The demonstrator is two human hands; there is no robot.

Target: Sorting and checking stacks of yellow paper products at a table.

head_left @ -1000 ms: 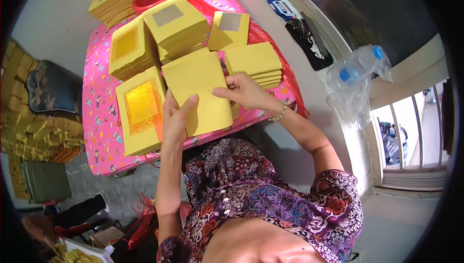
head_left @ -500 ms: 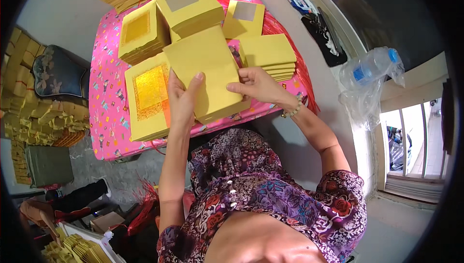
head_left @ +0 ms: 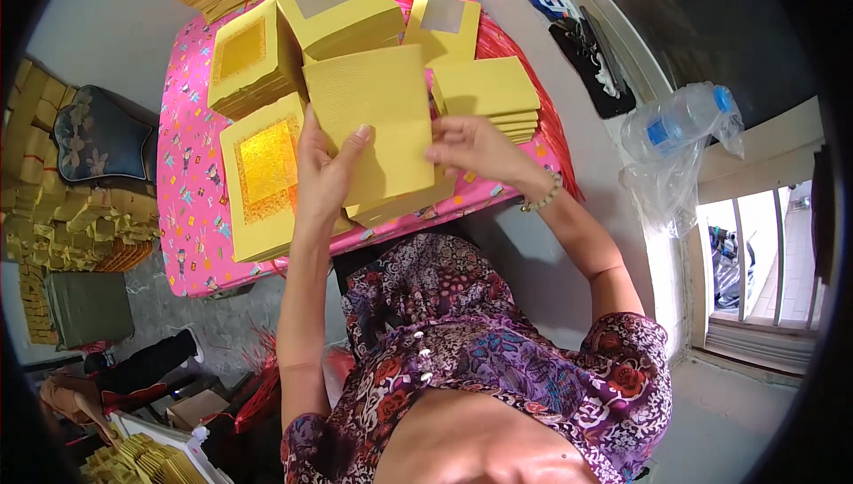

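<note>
Hands working over pink table (head_left: 191, 217). Left hand (head_left: 324, 173) gripping left edge of plain yellow sheet (head_left: 373, 120), thumb lying across its face. Right hand (head_left: 475, 151) pinching sheet's right edge. Sheet lifting tilted above yellow stack (head_left: 400, 204) at table's near edge. Gold-foil stack (head_left: 258, 173) lying just left of left hand. Plain stack (head_left: 487, 93) sitting beside right hand. Plastic bottle (head_left: 680, 120) lying on ledge at right, well apart.

Single head-worn fisheye, steeply downward, close above pink table (head_left: 191, 217).
</note>
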